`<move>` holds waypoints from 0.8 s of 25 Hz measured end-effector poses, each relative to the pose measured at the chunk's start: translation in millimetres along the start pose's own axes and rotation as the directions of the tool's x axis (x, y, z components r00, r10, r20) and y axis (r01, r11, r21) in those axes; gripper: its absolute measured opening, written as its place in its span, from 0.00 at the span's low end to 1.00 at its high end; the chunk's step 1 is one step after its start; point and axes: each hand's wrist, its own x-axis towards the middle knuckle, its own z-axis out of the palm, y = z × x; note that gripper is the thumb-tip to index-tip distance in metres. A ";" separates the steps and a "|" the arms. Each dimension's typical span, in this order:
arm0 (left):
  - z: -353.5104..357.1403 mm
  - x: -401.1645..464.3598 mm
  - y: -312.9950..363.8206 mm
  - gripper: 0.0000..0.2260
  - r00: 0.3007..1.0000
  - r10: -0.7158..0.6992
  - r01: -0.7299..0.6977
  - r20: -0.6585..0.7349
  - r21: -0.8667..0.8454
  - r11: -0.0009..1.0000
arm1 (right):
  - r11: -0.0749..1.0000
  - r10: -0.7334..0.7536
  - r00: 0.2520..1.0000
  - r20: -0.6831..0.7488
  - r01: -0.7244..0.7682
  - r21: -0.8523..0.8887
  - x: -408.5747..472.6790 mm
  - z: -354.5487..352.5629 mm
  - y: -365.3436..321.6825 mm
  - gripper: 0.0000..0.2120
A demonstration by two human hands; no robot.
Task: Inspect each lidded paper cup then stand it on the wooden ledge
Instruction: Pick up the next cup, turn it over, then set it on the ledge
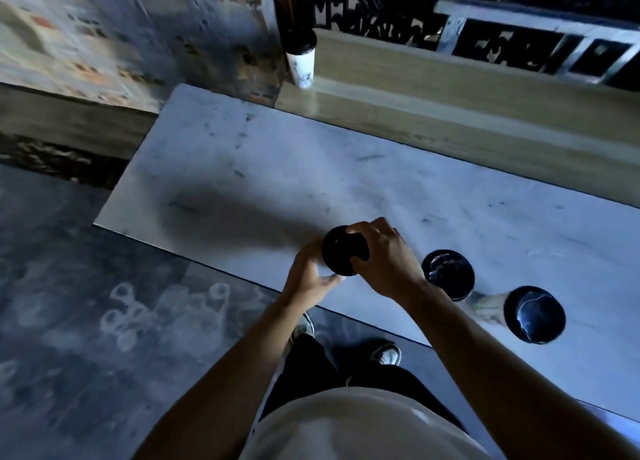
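Note:
I hold a paper cup with a black lid above the near edge of the white marble table. My right hand grips it over the lid's right side. My left hand cups its left side from below. Two more black-lidded cups stand on the table to the right of my hands. One white cup with a black lid stands upright at the left end of the wooden ledge, behind the table.
A worn brick wall rises left of the ledge. Black ornamental ironwork and a white frame lie behind it. The dark patterned floor and my shoes are below the table's near edge.

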 end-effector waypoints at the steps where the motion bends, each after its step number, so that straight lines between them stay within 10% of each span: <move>1: -1.8 -2.7 5.7 0.21 1.000 0.007 -0.007 -0.006 0.005 1.000 | 0.999 0.037 0.999 0.000 -0.037 0.010 -0.6 -1.3 2.4 0.24; 6: -32.5 -18.8 26.1 0.29 0.993 0.027 -0.052 0.112 0.226 0.973 | 0.835 0.329 0.944 -0.005 -0.288 0.469 -4.2 3.7 -7.3 0.18; 15: -82.2 -29.3 45.3 0.37 0.970 0.099 -0.204 0.222 0.519 0.830 | 0.418 0.361 0.933 -0.003 -0.159 0.894 -8.0 43.3 -35.4 0.23; 20: -86.7 -23.0 55.7 0.32 0.967 0.176 -0.250 0.182 0.588 0.769 | 0.517 0.382 0.921 -0.078 -0.143 0.844 -7.9 39.6 -48.8 0.24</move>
